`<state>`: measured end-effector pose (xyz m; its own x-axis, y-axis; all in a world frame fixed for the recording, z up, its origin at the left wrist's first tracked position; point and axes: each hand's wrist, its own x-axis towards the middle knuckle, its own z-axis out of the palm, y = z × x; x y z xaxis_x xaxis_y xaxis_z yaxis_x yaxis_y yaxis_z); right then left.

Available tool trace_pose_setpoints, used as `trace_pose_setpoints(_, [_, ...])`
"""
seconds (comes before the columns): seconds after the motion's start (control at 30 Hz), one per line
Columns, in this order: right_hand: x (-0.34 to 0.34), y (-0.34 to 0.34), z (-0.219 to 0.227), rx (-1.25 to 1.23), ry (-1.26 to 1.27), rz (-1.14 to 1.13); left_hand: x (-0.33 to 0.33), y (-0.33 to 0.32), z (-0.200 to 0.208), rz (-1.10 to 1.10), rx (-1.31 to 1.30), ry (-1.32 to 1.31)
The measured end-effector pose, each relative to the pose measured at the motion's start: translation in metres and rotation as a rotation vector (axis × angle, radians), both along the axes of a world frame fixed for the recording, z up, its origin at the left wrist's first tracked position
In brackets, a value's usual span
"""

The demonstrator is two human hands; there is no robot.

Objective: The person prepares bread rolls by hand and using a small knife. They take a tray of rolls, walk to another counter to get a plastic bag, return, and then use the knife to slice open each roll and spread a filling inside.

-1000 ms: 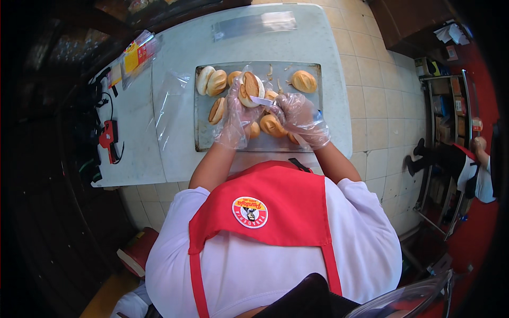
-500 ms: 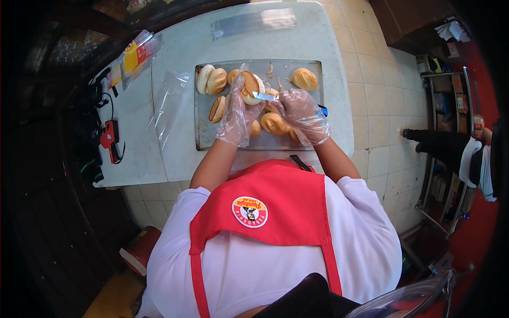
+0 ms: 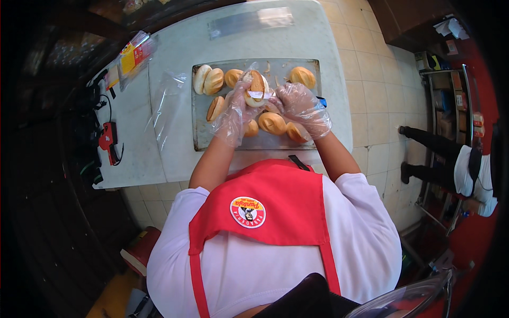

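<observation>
Far left of the table: printed plastic bags (image 3: 135, 57) are lying near the edge; contents I can't make out. Next, a clear plastic bag (image 3: 170, 95) is lying flat beside the metal tray (image 3: 199, 131). Tray is holding bread rolls: a pale roll (image 3: 200, 79) is leaning on a golden roll (image 3: 213, 81) at far left, others are sitting along the near side, one more roll (image 3: 303, 77) is resting at upper right. Crumbs are lying along its far side. Fingers: left hand (image 3: 236, 108), in a clear glove, is curling around the held roll (image 3: 256, 83), brown face up, above the tray. Knife blade (image 3: 258, 95) is lying across that roll. Right hand (image 3: 300, 104), also gloved, is closing on the knife; its grip is mostly hidden. Far right, a rack (image 3: 466, 106) is holding boxes.
</observation>
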<state>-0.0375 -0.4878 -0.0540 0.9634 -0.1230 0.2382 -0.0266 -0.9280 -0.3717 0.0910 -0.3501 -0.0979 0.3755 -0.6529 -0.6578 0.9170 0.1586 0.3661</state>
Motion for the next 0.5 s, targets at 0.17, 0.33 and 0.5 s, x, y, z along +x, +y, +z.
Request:
trace_pose_setpoints(0.17, [-0.005, -0.016, -0.01, 0.029, -0.001, -0.025, -0.005, -0.006, 0.016, 0.016, 0.043, -0.151])
trace_pose_setpoints(0.33, [0.006, -0.011, -0.01, -0.006, -0.038, -0.023, -0.007, -0.006, 0.008, 0.051, -0.064, -0.148])
trace_pose_setpoints(0.5, [0.002, -0.022, -0.019, 0.05, -0.062, -0.018, -0.005, -0.004, 0.017, -0.015, -0.068, -0.059])
